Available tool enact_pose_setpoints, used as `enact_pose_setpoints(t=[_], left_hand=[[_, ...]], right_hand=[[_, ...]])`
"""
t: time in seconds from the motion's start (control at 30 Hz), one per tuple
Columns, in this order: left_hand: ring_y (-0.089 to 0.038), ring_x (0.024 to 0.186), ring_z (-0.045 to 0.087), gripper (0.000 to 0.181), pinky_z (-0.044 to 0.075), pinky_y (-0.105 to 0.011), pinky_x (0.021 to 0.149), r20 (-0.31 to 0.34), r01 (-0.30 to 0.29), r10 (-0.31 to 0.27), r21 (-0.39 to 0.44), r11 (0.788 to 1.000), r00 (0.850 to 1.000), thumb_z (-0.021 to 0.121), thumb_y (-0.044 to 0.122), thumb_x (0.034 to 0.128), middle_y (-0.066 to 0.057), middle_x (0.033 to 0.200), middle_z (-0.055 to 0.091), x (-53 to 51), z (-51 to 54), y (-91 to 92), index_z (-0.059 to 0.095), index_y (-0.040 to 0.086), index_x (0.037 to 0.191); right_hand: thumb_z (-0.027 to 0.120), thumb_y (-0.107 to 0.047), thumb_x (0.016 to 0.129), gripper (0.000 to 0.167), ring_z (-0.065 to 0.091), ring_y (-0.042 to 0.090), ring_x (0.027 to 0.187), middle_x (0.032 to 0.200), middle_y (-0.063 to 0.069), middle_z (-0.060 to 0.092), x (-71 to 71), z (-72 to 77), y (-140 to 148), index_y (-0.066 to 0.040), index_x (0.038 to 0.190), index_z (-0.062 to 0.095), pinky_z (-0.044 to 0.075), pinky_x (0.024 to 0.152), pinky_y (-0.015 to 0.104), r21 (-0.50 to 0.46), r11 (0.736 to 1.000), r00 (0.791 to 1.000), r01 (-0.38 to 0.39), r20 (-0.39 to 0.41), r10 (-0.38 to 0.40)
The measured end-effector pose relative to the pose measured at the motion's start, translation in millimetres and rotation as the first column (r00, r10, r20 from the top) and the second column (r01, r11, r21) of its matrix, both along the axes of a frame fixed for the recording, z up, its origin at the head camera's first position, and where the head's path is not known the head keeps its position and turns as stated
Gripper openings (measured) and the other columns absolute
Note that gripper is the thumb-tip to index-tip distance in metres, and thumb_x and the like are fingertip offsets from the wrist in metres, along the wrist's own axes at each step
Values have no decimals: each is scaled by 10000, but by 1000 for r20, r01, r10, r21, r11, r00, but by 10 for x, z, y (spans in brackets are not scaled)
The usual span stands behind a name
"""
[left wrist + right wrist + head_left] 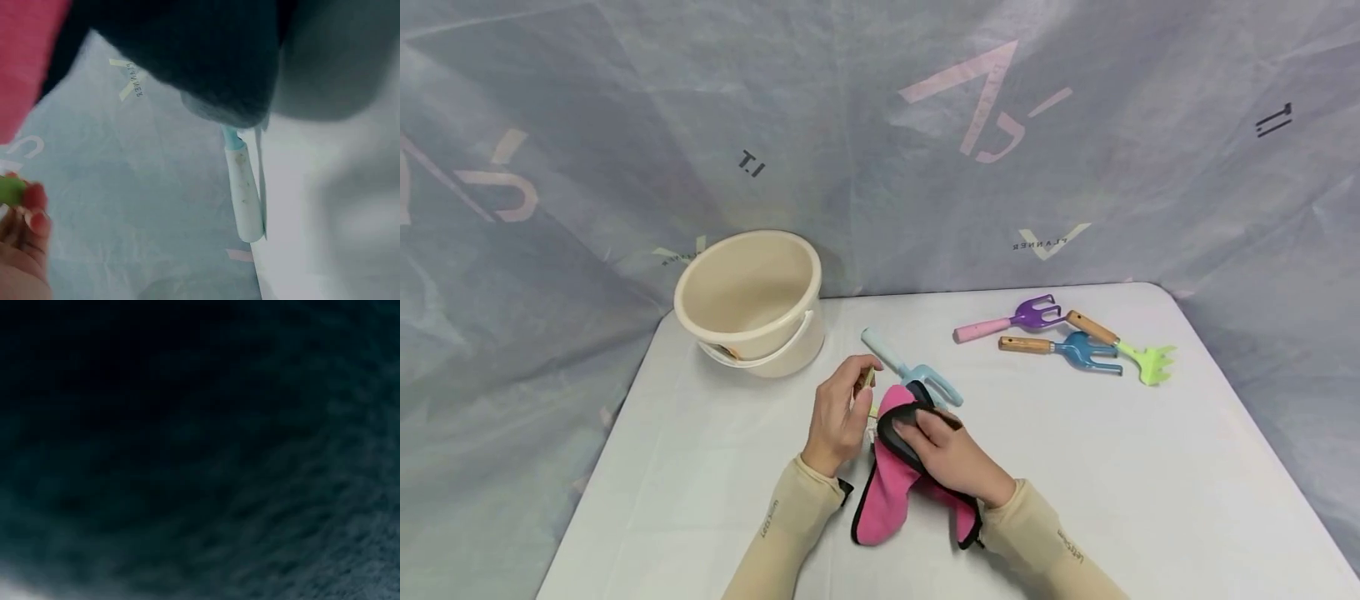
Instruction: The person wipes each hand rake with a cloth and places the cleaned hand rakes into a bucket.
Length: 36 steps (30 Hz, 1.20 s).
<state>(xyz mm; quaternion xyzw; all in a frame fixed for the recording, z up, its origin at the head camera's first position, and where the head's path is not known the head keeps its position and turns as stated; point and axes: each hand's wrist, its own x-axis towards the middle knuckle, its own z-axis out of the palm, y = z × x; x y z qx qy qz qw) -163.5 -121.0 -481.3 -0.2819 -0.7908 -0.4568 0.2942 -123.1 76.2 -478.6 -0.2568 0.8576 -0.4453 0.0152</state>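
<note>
Pink fabric with black edging [887, 496] and a black patch is gripped by the right hand [955, 458], its thumb over the black part. The fabric's lower ends spread over the table. Just left of it, the left hand [841, 415] pinches a small yellow-green thing [869, 378], mostly hidden by the fingers. In the left wrist view this thing looks green [11, 190] between the left hand's fingertips [36, 209], and the pink fabric [25, 56] fills the upper left corner. Dark, blurred material [187, 456] covers the right wrist view.
A light blue hand fork [916, 372] lies just beyond the fabric. At the back left stands a cream bucket [808, 337]. Towards the back right lie a purple fork with a pink handle [985, 329], a blue fork [1078, 350] and a green rake [1150, 362], both wooden-handled.
</note>
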Motion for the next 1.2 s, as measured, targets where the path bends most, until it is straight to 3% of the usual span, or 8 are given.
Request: enact_pose_setpoints(t=[0.1, 0.2, 0.37, 0.47, 0.57, 0.7, 0.93, 1.2], left_hand=[[-146, 732, 513, 620, 454, -282, 656, -73, 88, -91, -34, 996, 993, 230, 498, 1094, -59, 872, 576, -21, -8, -19, 626, 25, 1159], [-171, 768, 549, 721, 485, -318, 684, -152, 133, -141, -61, 989, 978, 158, 549, 1090, -87, 930, 618, -28, -12, -33, 621, 2, 1175], [-185, 791, 566, 691, 498, -337, 698, -240, 145, -147, -28, 989, 959, 157, 486, 1100, -103, 956, 626, -35, -10, -52, 619, -24, 1161], [-197, 801, 557, 599, 489, -342, 711, -219, 156, -151, 5, 988, 964, 200, 401, 1105, -104, 944, 601, -37, -10, -53, 609, -31, 1171], [-202, 842, 556, 535, 482, -345, 756, -133, 152, -149, 11, 988, 980, 231, 361, 1099, -100, 963, 597, -27, -15, -47, 602, -10, 1202], [-179, 880, 545, 451, 467, -328, 789, 15, 100, -100, -12, 995, 995, 265, 295, 1079, -70, 978, 588, -8, -16, -37, 606, 38, 1223], [-147, 828, 522, 337, 460, -323, 754, 165, -14, 18, -28, 1000, 986, 317, 163, 1069, -49, 943, 584, 21, -19, 16, 612, 62, 1196], [-171, 720, 559, 333, 471, -351, 681, 339, -245, 264, -99, 964, 903, 337, 232, 1112, -39, 839, 609, 44, 16, 56, 639, 93, 1136]], right_hand=[[523, -330, 1089, 328, 557, 129, 838, 893, 52, 594, -10, 33, 17, -77, 914, 639, 474, 757, 297, -40, 999, 979, 17, 202, -9], [509, -237, 1097, 367, 531, 113, 751, 789, 31, 538, -51, 21, 2, -28, 804, 578, 460, 714, 284, -182, 982, 961, -50, 259, 97], [500, -234, 1105, 337, 487, 63, 681, 778, -40, 491, -88, -13, -7, -8, 862, 559, 425, 666, 227, -376, 922, 881, -90, 402, 250], [520, -285, 1098, 320, 506, 96, 744, 841, -7, 515, -98, -16, 27, 7, 981, 581, 435, 706, 239, -373, 923, 847, -96, 457, 273], [545, -294, 1086, 280, 538, 135, 833, 935, 32, 556, -107, 7, 67, -21, 1091, 608, 454, 757, 258, -334, 935, 845, -118, 461, 272], [582, -276, 1069, 214, 573, 158, 921, 1019, 38, 617, -118, 38, 66, -93, 1158, 649, 478, 826, 280, -259, 954, 897, -149, 370, 240], [634, -273, 1041, 141, 552, 115, 794, 864, -37, 618, -90, 37, -32, -139, 1027, 677, 476, 742, 273, -66, 995, 996, -75, 52, 78], [739, -334, 961, 270, 630, 116, 742, 901, 7, 723, -89, -20, -36, -95, 1075, 688, 523, 666, 335, 227, 967, 958, 112, -284, -44]])
